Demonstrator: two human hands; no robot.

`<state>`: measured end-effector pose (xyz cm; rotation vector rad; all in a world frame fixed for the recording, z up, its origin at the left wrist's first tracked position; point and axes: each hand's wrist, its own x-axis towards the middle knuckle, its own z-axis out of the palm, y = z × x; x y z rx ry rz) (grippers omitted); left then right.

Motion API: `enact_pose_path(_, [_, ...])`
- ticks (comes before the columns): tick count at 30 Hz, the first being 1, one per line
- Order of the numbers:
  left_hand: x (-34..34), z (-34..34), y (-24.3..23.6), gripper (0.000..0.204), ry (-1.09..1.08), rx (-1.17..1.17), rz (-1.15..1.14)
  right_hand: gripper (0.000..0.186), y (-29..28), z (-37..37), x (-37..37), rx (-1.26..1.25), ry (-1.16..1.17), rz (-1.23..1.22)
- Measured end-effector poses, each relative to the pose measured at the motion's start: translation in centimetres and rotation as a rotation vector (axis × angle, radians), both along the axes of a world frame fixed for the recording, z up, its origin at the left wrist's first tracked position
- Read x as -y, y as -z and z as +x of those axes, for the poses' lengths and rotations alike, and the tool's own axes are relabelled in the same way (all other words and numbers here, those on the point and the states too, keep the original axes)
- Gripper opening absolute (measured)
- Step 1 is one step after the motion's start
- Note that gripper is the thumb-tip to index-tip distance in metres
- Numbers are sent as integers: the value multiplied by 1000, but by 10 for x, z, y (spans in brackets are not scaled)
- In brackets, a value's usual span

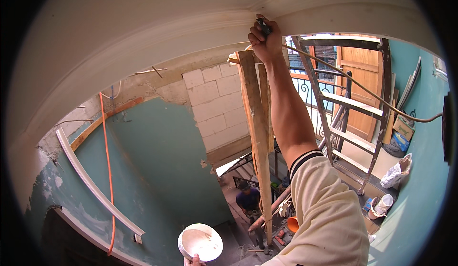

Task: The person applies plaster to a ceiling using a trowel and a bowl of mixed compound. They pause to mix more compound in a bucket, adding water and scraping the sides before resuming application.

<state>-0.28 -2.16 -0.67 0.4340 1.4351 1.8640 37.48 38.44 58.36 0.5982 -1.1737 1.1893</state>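
Observation:
My right hand (263, 41) is raised on an outstretched arm at the top middle, closed round a small dark-handled tool (264, 26) against the white ceiling moulding (210, 22); the tool's tip is too small to make out. My left hand (193, 261), mostly below the frame, grips a white bowl (200, 243) at the bottom; its pale inside is too bright to read. Just left of my raised forearm stand long wooden boards (253, 104), their tops just below that hand. A thin brown hose (405, 113) runs behind the wrist towards the right.
A paint-spattered ladder (355, 101) stands at the right beside sacks (396, 170) and buckets (379, 208). An orange hose (106, 147) and white trim strip (95, 185) are along the left teal wall (162, 170). Below, a person (248, 201) is among railings and an orange bucket (292, 224).

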Motion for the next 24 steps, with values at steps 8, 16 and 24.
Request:
enact_pose_path(8, [1,-1,9,51,17,-34,43,14,-12,-4,25,-76,-10,47])
enact_pose_path(16, [13,17,-39,51,31,71,22,26,15,-2,23,-16,100,5])
enact_pose_path(24, [7,4,-12,52,101,103,78,10,-9,8,19,3,69,-3])
